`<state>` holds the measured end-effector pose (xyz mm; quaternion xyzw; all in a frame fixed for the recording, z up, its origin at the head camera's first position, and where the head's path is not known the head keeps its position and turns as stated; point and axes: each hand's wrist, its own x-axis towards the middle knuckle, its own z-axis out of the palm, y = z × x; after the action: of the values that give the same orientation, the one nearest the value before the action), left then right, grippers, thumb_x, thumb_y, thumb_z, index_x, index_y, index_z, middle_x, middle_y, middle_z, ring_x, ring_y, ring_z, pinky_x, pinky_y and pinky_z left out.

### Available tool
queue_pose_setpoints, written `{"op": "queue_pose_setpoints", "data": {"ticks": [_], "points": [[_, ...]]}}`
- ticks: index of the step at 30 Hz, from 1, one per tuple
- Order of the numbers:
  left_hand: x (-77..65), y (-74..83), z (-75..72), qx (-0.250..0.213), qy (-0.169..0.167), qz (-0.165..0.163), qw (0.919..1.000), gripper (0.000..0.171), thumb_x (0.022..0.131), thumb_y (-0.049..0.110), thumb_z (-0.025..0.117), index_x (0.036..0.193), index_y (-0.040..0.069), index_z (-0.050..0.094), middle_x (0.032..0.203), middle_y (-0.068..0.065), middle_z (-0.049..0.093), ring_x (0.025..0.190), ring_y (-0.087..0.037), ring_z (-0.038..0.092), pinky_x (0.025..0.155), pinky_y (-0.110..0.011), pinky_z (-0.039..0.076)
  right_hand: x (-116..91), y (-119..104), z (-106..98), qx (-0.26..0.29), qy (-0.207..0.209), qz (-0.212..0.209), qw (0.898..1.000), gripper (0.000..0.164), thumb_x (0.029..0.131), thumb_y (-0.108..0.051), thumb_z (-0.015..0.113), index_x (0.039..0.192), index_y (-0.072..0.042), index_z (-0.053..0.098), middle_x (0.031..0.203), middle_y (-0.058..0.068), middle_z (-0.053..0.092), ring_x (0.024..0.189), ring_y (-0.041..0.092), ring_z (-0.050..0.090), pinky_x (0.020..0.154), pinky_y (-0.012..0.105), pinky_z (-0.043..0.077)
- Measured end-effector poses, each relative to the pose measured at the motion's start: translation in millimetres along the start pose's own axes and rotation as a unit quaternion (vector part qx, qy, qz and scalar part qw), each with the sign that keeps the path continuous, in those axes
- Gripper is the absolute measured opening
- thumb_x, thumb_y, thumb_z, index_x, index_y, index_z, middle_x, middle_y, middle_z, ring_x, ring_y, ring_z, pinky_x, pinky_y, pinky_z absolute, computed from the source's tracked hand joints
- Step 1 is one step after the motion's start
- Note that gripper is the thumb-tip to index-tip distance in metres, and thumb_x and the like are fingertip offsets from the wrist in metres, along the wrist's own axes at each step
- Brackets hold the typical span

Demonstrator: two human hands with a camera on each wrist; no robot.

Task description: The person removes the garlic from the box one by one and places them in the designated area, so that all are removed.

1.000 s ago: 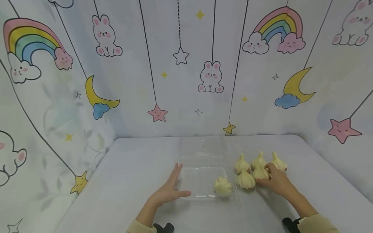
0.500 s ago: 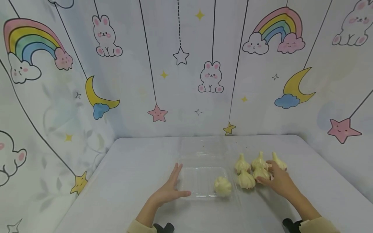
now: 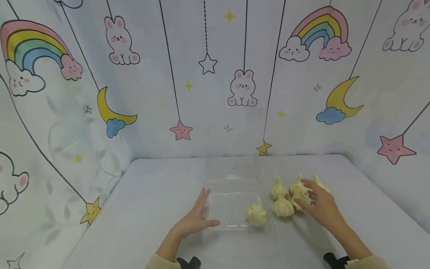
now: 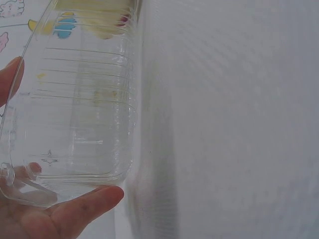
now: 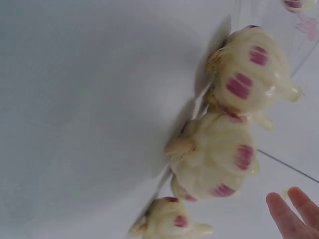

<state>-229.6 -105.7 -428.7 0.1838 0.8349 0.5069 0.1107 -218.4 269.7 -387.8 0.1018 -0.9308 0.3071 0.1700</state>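
A hinged clear plastic container (image 3: 228, 211) lies unlidded on the table, with one garlic bulb (image 3: 256, 215) in its right side. At its left end my left hand (image 3: 195, 221) rests with fingers spread along the side and thumb at the near corner; the left wrist view shows the thumb (image 4: 94, 204) against the wall. Several more garlic bulbs (image 3: 283, 207) stand in a group right of the container. Over the right part of that group my right hand (image 3: 320, 205) hovers, thumb and fingers apart, partly hiding a bulb (image 3: 299, 198). In the right wrist view its fingers (image 5: 286, 211) are clear of the purple-marked bulbs (image 5: 214, 154).
The container's raised lid (image 3: 233, 170) extends toward the back. White cloth covers the table (image 3: 151, 194), and a curtain (image 3: 151, 74) printed with rabbits, stars and rainbows hangs behind it. Another bulb (image 3: 320, 182) sits at the group's back right, partly behind the right hand.
My right hand has loosened from the front bulb at the group's right, its fingers spreading and lifting slightly. The left hand and the container stay in place.
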Motion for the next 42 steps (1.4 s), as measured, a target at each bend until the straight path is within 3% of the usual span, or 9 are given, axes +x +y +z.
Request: {"op": "queue_pose_setpoints", "data": {"ticks": [7,12,21,29,42], "points": [[-1.0,1.9,-0.2,-0.014,-0.007,-0.003,0.9999,0.101,0.078,0.022,0.073,0.147,0.010,0.001,0.150,-0.020,-0.014,0.131,-0.050,0.012,0.094,-0.062,0.031,-3,-17,0,0.047,-0.005,-0.003,0.999,0.059,0.081,-0.023,0.070,0.129,0.000,0.045,0.130,0.027,0.044,0.106,0.048,0.050,0.074,0.052,0.050],[0.0,1.0,-1.6,-0.017,-0.008,0.001,0.9998,0.100,0.078,0.022,0.073,0.147,0.009,0.001,0.150,-0.020,-0.014,0.131,-0.050,0.014,0.094,-0.060,0.034,-5,-26,4,0.080,-0.033,0.001,0.996,0.060,0.081,-0.026,0.070,0.130,-0.003,0.045,0.132,0.024,0.043,0.109,0.045,0.050,0.076,0.049,0.051],[0.2,0.8,-3.4,-0.011,-0.007,0.002,0.9999,0.100,0.078,0.022,0.073,0.148,0.010,0.002,0.150,-0.018,-0.014,0.132,-0.048,0.015,0.097,-0.060,0.030,-4,-39,16,0.114,-0.058,-0.008,0.992,0.058,0.080,-0.024,0.071,0.129,-0.006,0.046,0.123,0.022,0.051,0.109,0.041,0.051,0.077,0.047,0.051],[-1.2,5.0,-2.8,-0.014,-0.007,0.004,0.9999,0.100,0.077,0.020,0.074,0.148,0.011,0.003,0.150,-0.018,-0.013,0.131,-0.048,0.017,0.096,-0.060,0.031,-7,-50,27,0.141,-0.069,-0.002,0.988,0.059,0.078,-0.026,0.073,0.129,-0.009,0.047,0.130,0.019,0.047,0.113,0.041,0.049,0.080,0.050,0.049],[1.6,0.3,-1.5,-0.016,-0.006,0.003,0.9999,0.100,0.077,0.020,0.073,0.148,0.011,0.004,0.150,-0.017,-0.014,0.131,-0.048,0.016,0.097,-0.061,0.028,-7,-64,42,0.172,-0.080,-0.003,0.982,0.058,0.076,-0.021,0.075,0.127,-0.009,0.050,0.129,0.019,0.048,0.111,0.041,0.051,0.079,0.043,0.051]]}}
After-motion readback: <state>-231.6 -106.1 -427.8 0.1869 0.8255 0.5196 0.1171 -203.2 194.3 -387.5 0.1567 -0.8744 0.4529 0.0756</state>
